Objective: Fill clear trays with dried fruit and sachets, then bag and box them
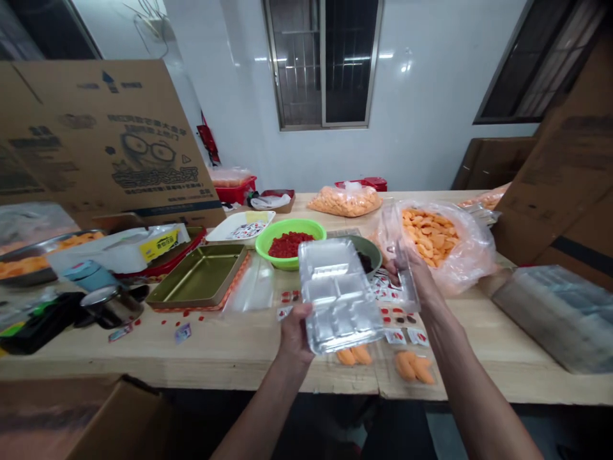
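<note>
My left hand (295, 333) is closed on the near left edge of a clear plastic compartment tray (338, 295), lifted and tilted above the wooden table (215, 348). My right hand (416, 276) grips a second clear plastic piece (402, 268) just to its right, fingers wrapped round it. Below the tray lie more clear trays holding orange slices (414, 367) and small red-and-white sachets (395, 335). An open plastic bag of orange slices (431, 236) stands just behind my right hand.
A green bowl of red bits (290, 243), a dark bowl (370, 254), a gold metal tray (201, 275), a white plate (239, 227), and another bag of orange slices (345, 200) stand behind. Cardboard boxes (96, 134) rise left and right. A stack of clear trays (560, 313) lies at the right.
</note>
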A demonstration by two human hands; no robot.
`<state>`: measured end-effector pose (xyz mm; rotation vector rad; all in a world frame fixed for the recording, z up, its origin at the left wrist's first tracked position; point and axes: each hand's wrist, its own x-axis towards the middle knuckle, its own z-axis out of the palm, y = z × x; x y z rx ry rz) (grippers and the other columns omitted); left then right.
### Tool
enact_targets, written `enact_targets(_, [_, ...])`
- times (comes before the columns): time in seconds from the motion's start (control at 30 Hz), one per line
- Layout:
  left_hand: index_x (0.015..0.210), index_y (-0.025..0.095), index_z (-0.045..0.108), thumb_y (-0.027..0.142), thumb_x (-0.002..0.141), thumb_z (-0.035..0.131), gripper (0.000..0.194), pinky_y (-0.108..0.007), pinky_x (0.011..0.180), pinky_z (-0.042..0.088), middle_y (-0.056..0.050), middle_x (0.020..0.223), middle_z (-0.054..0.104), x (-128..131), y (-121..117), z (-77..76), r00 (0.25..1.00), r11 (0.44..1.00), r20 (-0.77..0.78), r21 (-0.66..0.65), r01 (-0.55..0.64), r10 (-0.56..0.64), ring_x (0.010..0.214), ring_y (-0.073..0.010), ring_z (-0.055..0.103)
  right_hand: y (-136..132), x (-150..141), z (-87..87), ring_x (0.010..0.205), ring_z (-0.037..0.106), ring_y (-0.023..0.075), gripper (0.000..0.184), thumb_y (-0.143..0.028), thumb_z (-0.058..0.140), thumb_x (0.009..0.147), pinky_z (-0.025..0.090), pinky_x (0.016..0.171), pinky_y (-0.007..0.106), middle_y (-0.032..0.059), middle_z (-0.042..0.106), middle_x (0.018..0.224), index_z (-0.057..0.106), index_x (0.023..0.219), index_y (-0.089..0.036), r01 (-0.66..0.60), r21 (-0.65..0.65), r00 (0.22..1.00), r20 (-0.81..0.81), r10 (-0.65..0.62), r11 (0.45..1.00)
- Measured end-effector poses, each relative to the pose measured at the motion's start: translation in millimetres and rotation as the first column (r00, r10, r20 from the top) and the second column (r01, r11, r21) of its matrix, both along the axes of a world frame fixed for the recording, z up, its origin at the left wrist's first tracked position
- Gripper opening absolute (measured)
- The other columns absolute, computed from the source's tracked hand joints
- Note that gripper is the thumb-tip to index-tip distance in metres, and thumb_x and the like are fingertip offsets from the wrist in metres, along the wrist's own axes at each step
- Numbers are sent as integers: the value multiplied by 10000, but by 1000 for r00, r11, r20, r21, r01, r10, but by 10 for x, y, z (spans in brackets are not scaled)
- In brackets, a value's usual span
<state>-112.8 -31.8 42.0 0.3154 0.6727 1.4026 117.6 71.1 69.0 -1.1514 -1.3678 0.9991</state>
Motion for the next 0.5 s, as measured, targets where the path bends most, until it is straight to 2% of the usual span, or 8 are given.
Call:
enact_targets(0.1, [643, 171, 659, 248, 462, 795, 240, -403, 695, 624, -24, 562, 633, -86, -28, -130, 999, 1000, 48, 17, -8, 7, 741, -313, 730, -127, -42, 107, 547, 488, 177, 370, -394, 467, 868, 392, 515, 280, -22, 538, 652, 580, 1170, -213, 63, -7, 968, 245, -59, 998])
enact_targets(0.17, [637, 173, 670, 239, 464, 806, 230, -414, 708, 628, -20, 534, 618, -84, -55, -153, 998, 998, 67, 63, -5, 1, 735, -318, 733, -205, -124, 162, 632, 549, 206, 435, -350, 409, 893, 456, 621, 326, 23, 611, 739, 578, 1261, -193, 58, 72, 891, 446, -84, 996])
enact_targets(0.23, [698, 176, 702, 250, 475, 815, 260, -427, 732, 629, -25, 576, 653, -71, -76, -149, 997, 996, 73, 91, -11, 4, 753, -323, 738, -265, -215, 205, 740, 599, 240, 486, -309, 365, 902, 483, 748, 384, 83, 670, 868, 572, 1318, -165, 53, 143, 806, 579, -127, 988])
enact_targets(0.3, [794, 177, 730, 282, 497, 827, 330, -432, 759, 627, -40, 664, 705, -65, -89, -144, 998, 996, 65, 91, -20, 14, 794, -328, 744, -305, -292, 234, 821, 623, 267, 521, -287, 335, 911, 480, 826, 425, 130, 688, 969, 552, 1360, -135, 48, 179, 757, 636, -153, 983])
enact_targets(0.37, [871, 173, 737, 332, 529, 840, 391, -433, 786, 622, -58, 740, 736, -67, -98, -148, 998, 997, 50, 70, -25, 22, 842, -334, 746, -326, -336, 250, 847, 632, 277, 533, -287, 328, 921, 477, 853, 440, 152, 691, 1007, 538, 1382, -122, 38, 200, 740, 653, -162, 979])
enact_targets(0.5, [922, 167, 727, 379, 552, 837, 440, -449, 828, 609, -73, 787, 746, -81, -105, -168, 998, 998, 22, 29, -59, 59, 898, -349, 739, -312, -258, 249, 797, 626, 252, 497, -325, 374, 943, 487, 791, 404, 118, 691, 954, 558, 1373, -160, 40, 214, 770, 616, -167, 976])
